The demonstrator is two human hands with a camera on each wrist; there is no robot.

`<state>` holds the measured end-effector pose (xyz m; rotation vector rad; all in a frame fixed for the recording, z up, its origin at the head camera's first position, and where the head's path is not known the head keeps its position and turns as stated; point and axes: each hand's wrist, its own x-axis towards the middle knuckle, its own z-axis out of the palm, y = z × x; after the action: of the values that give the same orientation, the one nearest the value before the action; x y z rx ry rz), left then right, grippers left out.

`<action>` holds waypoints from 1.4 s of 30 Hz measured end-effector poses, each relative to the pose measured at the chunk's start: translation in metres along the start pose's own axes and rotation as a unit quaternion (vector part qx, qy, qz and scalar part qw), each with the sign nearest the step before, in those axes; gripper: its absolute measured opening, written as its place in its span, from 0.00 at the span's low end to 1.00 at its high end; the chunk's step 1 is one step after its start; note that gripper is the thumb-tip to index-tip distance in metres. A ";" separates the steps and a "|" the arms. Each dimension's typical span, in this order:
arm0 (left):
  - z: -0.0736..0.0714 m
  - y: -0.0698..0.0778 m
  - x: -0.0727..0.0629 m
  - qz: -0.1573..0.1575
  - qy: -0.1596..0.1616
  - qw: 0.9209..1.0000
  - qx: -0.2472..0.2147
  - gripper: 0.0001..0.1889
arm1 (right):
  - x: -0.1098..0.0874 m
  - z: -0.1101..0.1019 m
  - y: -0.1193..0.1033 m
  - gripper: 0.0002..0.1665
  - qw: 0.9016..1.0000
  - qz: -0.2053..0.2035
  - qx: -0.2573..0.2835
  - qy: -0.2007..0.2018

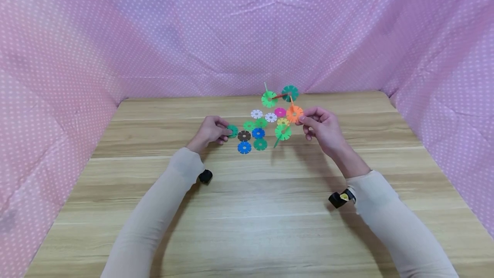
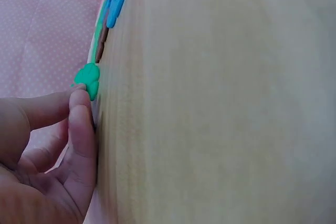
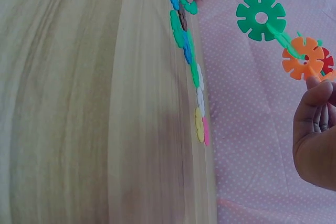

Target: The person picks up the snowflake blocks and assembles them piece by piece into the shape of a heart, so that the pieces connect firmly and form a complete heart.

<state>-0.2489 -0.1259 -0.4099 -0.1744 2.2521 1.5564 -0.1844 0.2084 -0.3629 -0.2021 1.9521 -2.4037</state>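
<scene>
My left hand (image 1: 210,132) pinches a dark green notched plastic disc (image 1: 233,131) between thumb and fingers, low over the wooden table. In the left wrist view that green disc (image 2: 88,77) shows at the fingertips, close to the tabletop. With thumb and fingers my right hand (image 1: 325,131) grips an orange notched disc (image 1: 291,117), part of a raised chain of interlocked discs. Linked in that chain are light green discs, a dark green disc (image 1: 294,90) and a red one seen edge-on. The right wrist view has the orange disc (image 3: 294,66) at the fingertips, with a green disc (image 3: 242,23) sticking out.
Between the hands several loose discs lie flat: blue (image 1: 241,151), brown (image 1: 241,138), white (image 1: 253,115), pink (image 1: 278,111), yellow and green (image 1: 257,147). A pink dotted cloth (image 1: 247,33) hangs around the table (image 1: 262,226). Each wrist carries a small black camera (image 1: 206,176).
</scene>
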 end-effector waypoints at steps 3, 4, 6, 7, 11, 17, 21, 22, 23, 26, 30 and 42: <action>-0.003 -0.001 -0.003 0.007 -0.003 1.000 0.000 0.14 | 0.001 -0.001 0.000 0.05 1.000 -0.001 -0.006 0.001; -0.004 -0.002 -0.004 0.011 -0.003 1.000 0.001 0.14 | 0.002 -0.001 0.000 0.05 1.000 0.000 -0.006 0.001; -0.005 -0.004 -0.005 0.027 -0.002 1.000 0.006 0.14 | 0.002 -0.001 0.000 0.05 1.000 0.000 -0.008 0.004; -0.006 -0.005 -0.006 0.036 0.000 0.999 0.012 0.13 | 0.002 -0.001 -0.001 0.06 1.000 0.001 -0.009 0.004; -0.008 -0.009 -0.011 0.064 0.011 0.998 0.023 0.13 | 0.003 -0.001 -0.002 0.07 1.000 0.003 -0.006 0.007; -0.008 -0.010 -0.021 0.092 -0.009 0.996 -0.017 0.14 | 0.004 0.001 -0.005 0.07 1.000 -0.002 -0.006 0.014; 0.002 -0.006 -0.033 0.110 -0.027 0.992 -0.054 0.14 | 0.004 0.003 -0.007 0.03 1.000 -0.009 0.013 0.016; 0.006 -0.005 -0.036 0.113 -0.031 0.991 -0.064 0.15 | 0.004 0.004 -0.007 0.03 1.000 -0.012 0.018 0.016; 0.010 -0.004 -0.039 0.114 -0.035 0.990 -0.075 0.15 | 0.003 0.004 -0.008 0.02 1.000 -0.015 0.022 0.017; 0.025 0.000 -0.048 0.124 -0.046 0.985 -0.107 0.14 | 0.002 0.006 -0.008 0.02 0.999 -0.021 0.035 0.022; 0.045 0.006 -0.057 0.147 -0.064 0.977 -0.142 0.13 | 0.002 0.009 -0.009 0.02 0.998 -0.023 0.048 0.036; 0.074 0.014 -0.069 0.182 -0.069 0.963 -0.184 0.09 | -0.001 0.017 -0.013 0.05 0.993 -0.043 0.094 0.053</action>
<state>-0.1716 -0.0612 -0.3931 0.2565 1.9445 2.1017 -0.1810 0.1949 -0.3470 -0.1588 1.7757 -2.6870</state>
